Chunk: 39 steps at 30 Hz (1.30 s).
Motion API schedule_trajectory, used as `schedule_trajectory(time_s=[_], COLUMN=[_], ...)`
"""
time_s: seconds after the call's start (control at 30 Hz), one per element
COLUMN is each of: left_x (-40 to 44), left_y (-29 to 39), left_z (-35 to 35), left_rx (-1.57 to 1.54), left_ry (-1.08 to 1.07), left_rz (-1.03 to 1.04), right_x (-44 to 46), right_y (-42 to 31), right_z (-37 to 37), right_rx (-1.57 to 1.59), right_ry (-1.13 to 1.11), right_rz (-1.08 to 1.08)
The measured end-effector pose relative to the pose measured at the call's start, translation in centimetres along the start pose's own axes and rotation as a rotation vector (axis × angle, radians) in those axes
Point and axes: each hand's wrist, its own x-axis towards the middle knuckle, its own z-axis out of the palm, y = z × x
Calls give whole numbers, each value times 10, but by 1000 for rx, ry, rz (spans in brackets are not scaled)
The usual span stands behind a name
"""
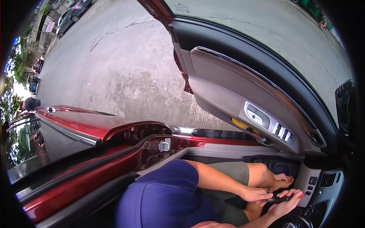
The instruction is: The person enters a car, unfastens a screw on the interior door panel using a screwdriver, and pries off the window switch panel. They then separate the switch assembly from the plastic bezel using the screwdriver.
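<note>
At lower right, left hand (256,194) and right hand (286,205) grip a partly hidden dark tool (275,199), near-level, red end (301,195) rightward.

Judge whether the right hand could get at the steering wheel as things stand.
Probably yes: the wheel appears close to the right hand, nothing visibly between, though that hand is occupied with a tool.
</note>
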Motion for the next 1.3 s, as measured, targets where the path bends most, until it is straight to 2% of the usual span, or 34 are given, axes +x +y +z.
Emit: schedule_trajectory(time_s=[0.13,0.2,0.3,0.37,0.43,0.5,0.6,0.7,0.9,0.93,1.03,1.07,1.17,1.2,1.3], left_x=[-7,-15,-26,-32,-48,-65,-69,-76,-77,-78,-81,-80,-76,-73,-63], left_y=[-19,-12,36,48,65,60,68,52,55,53,45,45,57,67,81], left_z=[-16,-51,-126,-153,-173,-179,-177,-171,-165,-163,-157,-155,-146,-143,-125], left_rx=[-47,27,913,1119,1307,1403,1163,1329,1251,1275,1308,1295,1239,1219,1218], left_ry=[14,132,487,659,718,824,719,691,684,666,615,596,490,446,267], left_rz=[-11,-10,31,-318,-452,-325,-721,-610,-562,-569,-601,-618,-654,-664,-667], right_x=[12,13,0,-16,-32,-52,-81,-101,-114,-112,-108,-104,-105,-105,-109], right_y=[17,11,-4,-1,27,51,85,124,202,210,234,222,248,247,257], right_z=[-8,-12,-11,-11,-16,-24,-30,-40,-69,-77,-88,-86,-98,-103,-105], right_rx=[114,143,93,96,-8,-143,-76,39,-16,-190,-826,-778,-788,-821,-722], right_ry=[3,-13,-70,-125,-149,-207,-130,-16,136,95,61,26,10,-37,51], right_rz=[-40,-87,-12,43,-42,-133,-24,63,464,458,186,382,251,312,258])
